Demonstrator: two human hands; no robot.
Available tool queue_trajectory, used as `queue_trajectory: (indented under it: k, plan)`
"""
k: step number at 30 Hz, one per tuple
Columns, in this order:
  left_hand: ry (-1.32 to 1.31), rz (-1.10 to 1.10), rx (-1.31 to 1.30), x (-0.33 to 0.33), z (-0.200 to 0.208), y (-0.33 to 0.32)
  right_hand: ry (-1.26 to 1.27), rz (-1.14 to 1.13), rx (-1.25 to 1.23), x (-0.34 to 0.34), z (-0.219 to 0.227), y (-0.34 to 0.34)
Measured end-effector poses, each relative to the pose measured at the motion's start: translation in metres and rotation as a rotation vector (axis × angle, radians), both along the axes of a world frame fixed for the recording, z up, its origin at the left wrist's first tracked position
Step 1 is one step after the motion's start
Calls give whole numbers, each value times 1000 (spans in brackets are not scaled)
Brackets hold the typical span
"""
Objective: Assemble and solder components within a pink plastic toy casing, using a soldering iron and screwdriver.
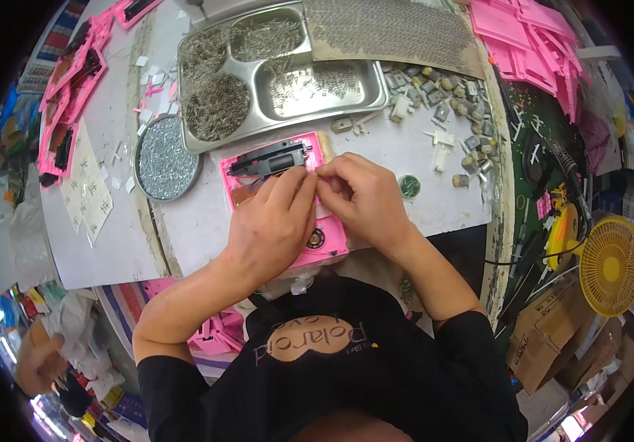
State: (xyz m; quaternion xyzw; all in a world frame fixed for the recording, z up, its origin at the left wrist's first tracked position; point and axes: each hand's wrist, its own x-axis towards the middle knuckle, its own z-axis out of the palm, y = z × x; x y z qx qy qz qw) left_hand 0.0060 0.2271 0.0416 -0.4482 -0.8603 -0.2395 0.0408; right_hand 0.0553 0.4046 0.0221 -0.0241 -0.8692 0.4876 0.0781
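Observation:
A pink plastic housing (336, 230) lies open in front of me at the table's near edge. Its upper part holds a black mechanism (272, 159), and a round speaker-like part (316, 238) sits lower down. My left hand (269, 228) rests across the middle of the housing, its fingers bent and held together. Against its fingertips, at the housing's right side, my right hand (365, 200) is closed in a pinch. Whatever lies between the fingertips is hidden or too small to name. Brown and white parts inside the housing show only partly beside my left hand.
Beyond the housing stands a metal compartment tray (249, 68) of small springs. A round dish (138, 175) of screws is to its left. Small motors (442, 114), a white plastic part (442, 151) and a green coil (409, 186) lie right. Pink panels (527, 44) and a yellow fan (611, 265) are farther right.

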Motion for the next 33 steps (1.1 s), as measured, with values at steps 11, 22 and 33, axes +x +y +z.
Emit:
queue_trajectory:
  k: [11,22,33]
  plan:
    - [7,-79,47,1,-6,2,18,25,-33,0,-8,7]
    - [-166,8,240,-1,-1,-13,-99,7,-130,2,-5,7]
    - [-303,520,435,81,-30,-99,-51,10,49,-12,8,1]
